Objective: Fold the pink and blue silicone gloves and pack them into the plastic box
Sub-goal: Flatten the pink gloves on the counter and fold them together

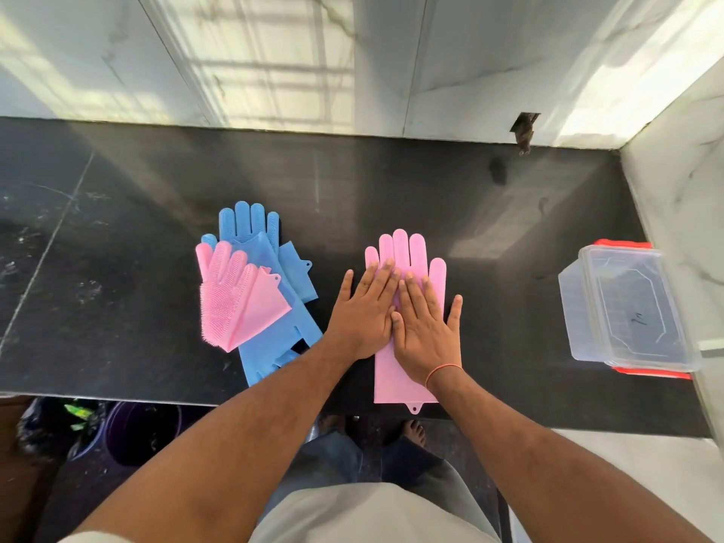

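Observation:
A pink silicone glove (pixel 407 248) lies flat on the black counter, fingers pointing away from me, cuff at the front edge. My left hand (pixel 364 307) and my right hand (pixel 425 327) rest flat on its palm side by side, fingers spread, gripping nothing. To the left, a second pink glove (pixel 239 303), folded over with its bristled side showing, lies on top of blue gloves (pixel 250 225) that overlap each other. The clear plastic box (pixel 627 307) with red clips stands at the right end of the counter.
The black counter (pixel 117 229) meets a white marble wall at the back and on the right. Its front edge runs just under the pink glove's cuff. Below it are dark buckets (pixel 141 429) on the floor and my feet.

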The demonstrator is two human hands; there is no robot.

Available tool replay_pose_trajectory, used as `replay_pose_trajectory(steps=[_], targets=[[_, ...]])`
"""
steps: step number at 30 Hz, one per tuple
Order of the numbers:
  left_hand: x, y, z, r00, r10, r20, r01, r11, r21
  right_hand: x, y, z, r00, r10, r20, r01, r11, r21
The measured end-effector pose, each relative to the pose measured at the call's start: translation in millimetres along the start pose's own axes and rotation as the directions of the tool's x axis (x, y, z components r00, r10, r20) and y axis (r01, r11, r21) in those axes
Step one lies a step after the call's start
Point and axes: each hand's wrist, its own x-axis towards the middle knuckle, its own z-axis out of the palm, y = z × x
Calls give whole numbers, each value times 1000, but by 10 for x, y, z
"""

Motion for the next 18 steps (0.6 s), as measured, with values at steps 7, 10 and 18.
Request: replay_pose_trajectory(steps=[7, 10, 18], targets=[[-114, -358, -653, 985, -96, -142, 89, 994, -56, 229, -578, -402, 951, -106, -290, 166, 967, 191], [-322, -762, -932, 953, -210, -218, 195, 977, -89, 368, -1022, -478, 921, -170, -351, 282, 912, 297], [-1103, -1688, -1166, 601, -783, -158, 633, 587, -505, 531, -2108, -433, 980, -194, -51, 201, 959, 201]])
